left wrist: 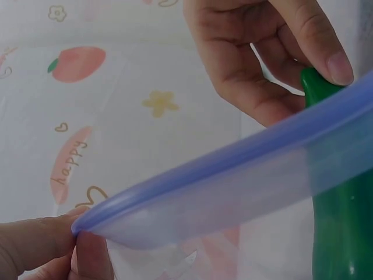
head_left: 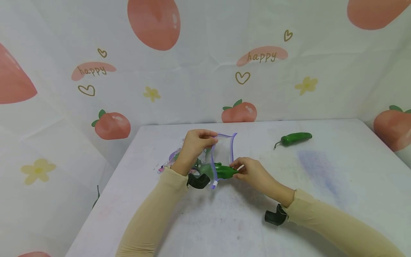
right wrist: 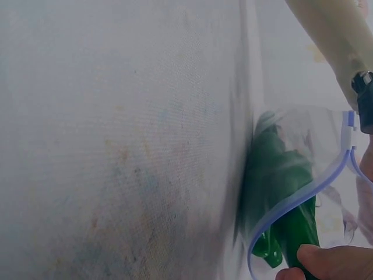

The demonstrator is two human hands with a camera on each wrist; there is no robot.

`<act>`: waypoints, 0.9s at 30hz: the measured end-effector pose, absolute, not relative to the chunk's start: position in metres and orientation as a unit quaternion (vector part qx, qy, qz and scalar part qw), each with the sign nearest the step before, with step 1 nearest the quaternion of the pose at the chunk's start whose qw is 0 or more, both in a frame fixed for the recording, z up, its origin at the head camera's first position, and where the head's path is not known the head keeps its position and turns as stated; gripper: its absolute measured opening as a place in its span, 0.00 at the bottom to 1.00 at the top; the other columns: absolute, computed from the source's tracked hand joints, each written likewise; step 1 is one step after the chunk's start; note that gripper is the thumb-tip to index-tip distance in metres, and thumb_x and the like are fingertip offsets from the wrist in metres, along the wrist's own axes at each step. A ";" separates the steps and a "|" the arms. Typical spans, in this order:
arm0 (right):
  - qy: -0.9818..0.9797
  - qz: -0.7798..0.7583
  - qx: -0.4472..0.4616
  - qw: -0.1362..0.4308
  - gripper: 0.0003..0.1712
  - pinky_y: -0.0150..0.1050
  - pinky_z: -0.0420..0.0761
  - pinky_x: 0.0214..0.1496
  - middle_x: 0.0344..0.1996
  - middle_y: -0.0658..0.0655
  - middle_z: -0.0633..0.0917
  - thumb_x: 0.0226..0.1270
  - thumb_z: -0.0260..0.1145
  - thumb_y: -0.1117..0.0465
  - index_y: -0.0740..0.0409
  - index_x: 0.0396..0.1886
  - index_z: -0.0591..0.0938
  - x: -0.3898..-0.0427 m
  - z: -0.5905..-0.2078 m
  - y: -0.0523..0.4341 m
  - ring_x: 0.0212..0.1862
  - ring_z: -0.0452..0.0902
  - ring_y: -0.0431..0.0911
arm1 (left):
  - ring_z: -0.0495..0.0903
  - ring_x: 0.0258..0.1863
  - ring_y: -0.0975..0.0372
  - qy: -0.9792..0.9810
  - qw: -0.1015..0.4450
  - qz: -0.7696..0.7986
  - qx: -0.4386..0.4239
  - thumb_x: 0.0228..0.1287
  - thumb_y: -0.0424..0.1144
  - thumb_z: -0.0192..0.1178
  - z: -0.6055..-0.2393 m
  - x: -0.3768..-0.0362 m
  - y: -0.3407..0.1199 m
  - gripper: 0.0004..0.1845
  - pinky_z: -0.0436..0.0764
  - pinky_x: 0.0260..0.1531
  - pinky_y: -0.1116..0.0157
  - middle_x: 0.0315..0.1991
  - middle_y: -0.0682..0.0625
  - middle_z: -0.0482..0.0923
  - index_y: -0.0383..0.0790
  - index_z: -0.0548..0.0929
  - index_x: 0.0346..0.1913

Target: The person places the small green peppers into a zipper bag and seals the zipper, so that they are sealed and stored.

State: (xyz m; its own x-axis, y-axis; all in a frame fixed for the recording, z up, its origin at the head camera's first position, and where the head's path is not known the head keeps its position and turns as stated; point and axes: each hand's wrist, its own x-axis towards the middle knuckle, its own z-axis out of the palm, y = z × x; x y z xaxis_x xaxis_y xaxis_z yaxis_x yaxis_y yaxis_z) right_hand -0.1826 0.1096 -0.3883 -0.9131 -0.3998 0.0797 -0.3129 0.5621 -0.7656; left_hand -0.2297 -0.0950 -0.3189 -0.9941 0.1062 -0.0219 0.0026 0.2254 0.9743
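A clear zip bag (head_left: 222, 154) with a purple rim lies open on the white table (head_left: 224, 214). My left hand (head_left: 196, 142) pinches the top of its rim (left wrist: 192, 186) and holds the mouth open. My right hand (head_left: 250, 172) grips the end of a green pepper (head_left: 226, 172) that sits halfway through the bag's mouth. In the right wrist view the pepper (right wrist: 291, 233) shows inside the bag (right wrist: 303, 151), with more green behind the plastic. The left wrist view shows the right hand (left wrist: 262, 52) on the pepper's tip (left wrist: 341, 204).
A second green pepper (head_left: 293, 139) lies on the table to the right, apart from the bag. A printed backdrop (head_left: 205, 60) with peaches and "happy" lettering hangs behind the table. The table's left edge (head_left: 106, 185) drops off close to the left arm.
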 end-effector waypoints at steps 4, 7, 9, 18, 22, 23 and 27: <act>0.878 -0.428 -0.208 0.049 0.14 0.36 0.84 0.40 0.42 0.58 0.85 0.58 0.69 0.72 0.63 0.45 0.82 -0.184 -0.389 0.109 0.39 0.84 0.46 | 0.82 0.42 0.48 0.783 0.043 0.620 0.034 0.58 0.31 0.67 -0.320 -0.230 -0.095 0.14 0.83 0.39 0.68 0.37 0.44 0.85 0.29 0.85 0.47; 0.876 -0.427 -0.219 0.045 0.13 0.36 0.84 0.40 0.42 0.59 0.85 0.58 0.69 0.72 0.64 0.45 0.82 -0.185 -0.390 0.108 0.39 0.85 0.47 | 0.83 0.39 0.52 0.783 0.042 0.620 0.033 0.58 0.31 0.67 -0.320 -0.231 -0.095 0.13 0.84 0.40 0.67 0.37 0.45 0.85 0.30 0.85 0.46; 0.876 -0.426 -0.223 0.044 0.13 0.36 0.84 0.40 0.41 0.60 0.84 0.59 0.69 0.72 0.65 0.45 0.82 -0.186 -0.391 0.107 0.40 0.85 0.48 | 0.83 0.37 0.56 0.783 0.042 0.620 0.033 0.58 0.31 0.67 -0.320 -0.231 -0.095 0.13 0.84 0.40 0.66 0.36 0.45 0.84 0.30 0.85 0.46; 0.875 -0.422 -0.235 0.029 0.13 0.37 0.84 0.41 0.40 0.60 0.83 0.57 0.69 0.72 0.65 0.44 0.84 -0.185 -0.389 0.103 0.39 0.85 0.48 | 0.83 0.34 0.61 0.781 0.039 0.622 0.038 0.58 0.30 0.67 -0.320 -0.231 -0.095 0.12 0.84 0.41 0.65 0.36 0.44 0.84 0.29 0.85 0.45; 0.875 -0.421 -0.239 0.026 0.13 0.37 0.84 0.40 0.39 0.59 0.84 0.57 0.70 0.71 0.65 0.43 0.84 -0.186 -0.389 0.100 0.38 0.84 0.48 | 0.83 0.34 0.61 0.782 0.039 0.621 0.040 0.58 0.30 0.67 -0.320 -0.232 -0.095 0.12 0.84 0.41 0.65 0.36 0.44 0.85 0.30 0.86 0.45; 0.876 -0.418 -0.239 0.026 0.13 0.36 0.84 0.40 0.38 0.59 0.84 0.57 0.70 0.71 0.64 0.43 0.84 -0.187 -0.389 0.099 0.38 0.84 0.47 | 0.83 0.34 0.61 0.782 0.038 0.620 0.040 0.58 0.30 0.67 -0.320 -0.232 -0.096 0.12 0.84 0.42 0.65 0.36 0.44 0.85 0.30 0.86 0.45; 0.882 -0.405 -0.237 0.024 0.13 0.35 0.83 0.39 0.36 0.57 0.83 0.57 0.71 0.70 0.64 0.43 0.85 -0.187 -0.391 0.097 0.37 0.83 0.45 | 0.83 0.34 0.61 0.783 0.038 0.620 0.039 0.58 0.31 0.67 -0.319 -0.232 -0.096 0.11 0.84 0.43 0.64 0.37 0.44 0.84 0.31 0.86 0.44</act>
